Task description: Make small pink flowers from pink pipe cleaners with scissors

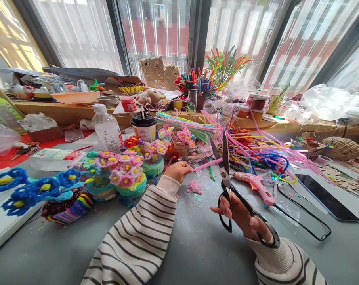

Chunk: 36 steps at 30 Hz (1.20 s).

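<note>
My left hand [178, 172] is closed in a pinch on one end of a pink pipe cleaner [207, 164]. The free end reaches right, to the spread blades of the scissors [226, 178]. My right hand [237, 213] has its fingers through the black handles of the scissors, whose blades point up and away and stand apart. On the grey table below the pipe cleaner lies a small heap of pink clippings [195, 187], with glittery bits scattered about it. Whether the blades touch the pipe cleaner, I cannot tell.
Pots of pipe-cleaner flowers [127, 170] stand at left, near a plastic bottle [106, 128] and a lidded cup [143, 127]. To the right are a pink glue gun [256, 186], a phone [326, 198] and a tangle of pipe cleaners [256, 146]. A cluttered ledge [301, 126] runs behind.
</note>
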{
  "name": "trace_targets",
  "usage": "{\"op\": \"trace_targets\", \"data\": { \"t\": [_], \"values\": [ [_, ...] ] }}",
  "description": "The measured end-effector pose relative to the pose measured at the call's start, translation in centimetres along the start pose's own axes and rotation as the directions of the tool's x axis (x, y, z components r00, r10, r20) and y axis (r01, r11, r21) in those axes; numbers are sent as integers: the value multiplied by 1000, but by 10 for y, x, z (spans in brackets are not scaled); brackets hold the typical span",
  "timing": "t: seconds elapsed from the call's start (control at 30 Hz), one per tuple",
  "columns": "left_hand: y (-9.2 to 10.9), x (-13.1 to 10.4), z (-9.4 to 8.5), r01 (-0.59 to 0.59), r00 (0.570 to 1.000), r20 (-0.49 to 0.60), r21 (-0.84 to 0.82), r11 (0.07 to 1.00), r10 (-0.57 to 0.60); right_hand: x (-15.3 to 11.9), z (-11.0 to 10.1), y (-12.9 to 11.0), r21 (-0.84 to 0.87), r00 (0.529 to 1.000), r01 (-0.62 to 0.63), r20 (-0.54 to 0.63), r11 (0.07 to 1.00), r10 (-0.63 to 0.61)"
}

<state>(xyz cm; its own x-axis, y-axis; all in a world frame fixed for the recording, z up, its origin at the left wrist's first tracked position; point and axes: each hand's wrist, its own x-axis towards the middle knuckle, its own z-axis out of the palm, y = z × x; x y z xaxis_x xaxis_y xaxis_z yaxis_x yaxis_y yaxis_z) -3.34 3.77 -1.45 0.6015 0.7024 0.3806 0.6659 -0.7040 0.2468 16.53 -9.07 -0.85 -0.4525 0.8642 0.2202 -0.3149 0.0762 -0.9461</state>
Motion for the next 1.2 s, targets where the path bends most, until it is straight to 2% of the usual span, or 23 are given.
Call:
{"op": "trace_targets", "data": {
  "t": [0.13, 0.27, 0.43, 0.57, 0.73, 0.9, 1.07, 1.2],
  "values": [
    [2, 0, -1, 2, 1000, 7, 32, 999, -3, 1, 0, 2, -29, 994, 67, -80, 997, -69],
    [0, -1, 1, 10, 999, -35, 55, 998, -8, 1, -4, 7, -65, 992, 91, -84, 994, -97],
    [1, -2, 1, 18, 993, -121, 87, 996, -8, -2, -4, 2, -81, 992, 100, -76, 992, -106],
    [2, -2, -1, 31, 991, -131, 93, 995, -19, -3, -2, 1, -80, 992, 85, -83, 993, -92],
    [6, -1, -4, 93, 992, -96, 107, 990, -83, 1, -8, 13, -191, 966, 50, -238, 980, -96],
    [3, -2, -2, 106, 982, -168, 139, 985, -82, -1, -18, 14, -271, 948, 28, -299, 962, -112],
    [-1, -3, 3, 161, 946, -304, 147, 976, -111, -2, -19, 4, -442, 913, -98, -396, 892, -96],
    [-2, -2, 2, 246, 877, -445, 94, 965, -180, -4, -19, -5, -602, 856, -196, -490, 774, -165]
  ]
}}
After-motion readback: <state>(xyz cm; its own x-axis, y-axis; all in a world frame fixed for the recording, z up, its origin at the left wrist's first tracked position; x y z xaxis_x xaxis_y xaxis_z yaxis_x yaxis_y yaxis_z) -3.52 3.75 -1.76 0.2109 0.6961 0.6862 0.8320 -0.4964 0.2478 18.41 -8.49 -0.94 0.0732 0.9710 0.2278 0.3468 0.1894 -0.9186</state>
